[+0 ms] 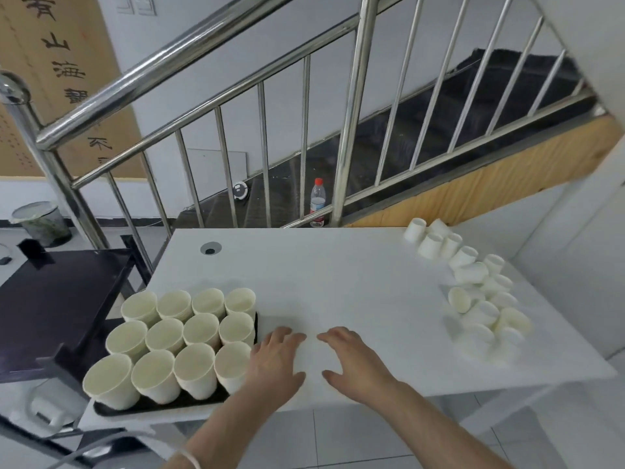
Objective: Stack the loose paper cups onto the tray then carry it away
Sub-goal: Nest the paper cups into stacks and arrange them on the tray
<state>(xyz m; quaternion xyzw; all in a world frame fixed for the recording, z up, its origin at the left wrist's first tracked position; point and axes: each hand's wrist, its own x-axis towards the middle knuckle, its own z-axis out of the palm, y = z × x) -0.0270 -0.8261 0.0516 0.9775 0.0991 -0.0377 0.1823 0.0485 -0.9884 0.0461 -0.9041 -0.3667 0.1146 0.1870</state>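
A dark tray (pixel 159 406) sits at the front left corner of the white table (pixel 338 282), filled with several upright paper cups (pixel 199 328) in rows. Several loose paper cups (pixel 473 289) lie tipped or inverted in a heap along the table's right side. My left hand (pixel 275 358) rests flat on the table, fingers spread, just right of the tray and close to its nearest cups. My right hand (pixel 351 358) lies flat on the table beside it, fingers spread, holding nothing.
A steel stair railing (pixel 216 45) runs behind the table. A water bottle (pixel 317 202) stands past the far edge. A dark cabinet (pixel 50 299) is left of the tray, and a bin (pixel 42 223) is at far left. The right wall stands close to the loose cups.
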